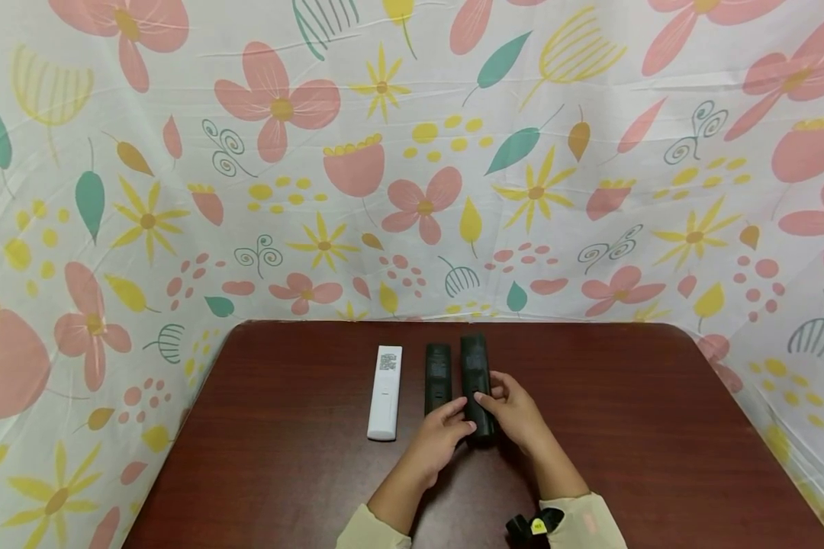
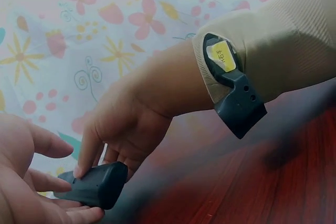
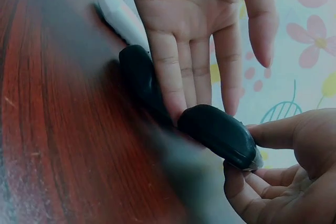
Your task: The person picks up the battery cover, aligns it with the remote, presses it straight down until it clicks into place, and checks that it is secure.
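A black remote control (image 1: 477,366) lies back side up in front of me, its near end tipped slightly up in the wrist views. My right hand (image 1: 516,412) pinches it from the right, thumb on top and fingers along the side. At its left side, my left hand (image 1: 434,444) touches the near part with fairly straight fingers (image 3: 169,72). Just left is a second black remote control (image 1: 438,370), its near end partly hidden behind my left hand. Farther left lies a white remote control (image 1: 384,393) with a printed label.
The remotes are on a dark red-brown wooden table (image 1: 281,457). A flower-patterned cloth (image 1: 426,252) hangs behind the table and along its sides. On my right wrist sits a black strap mount (image 2: 239,100) with a yellow label.
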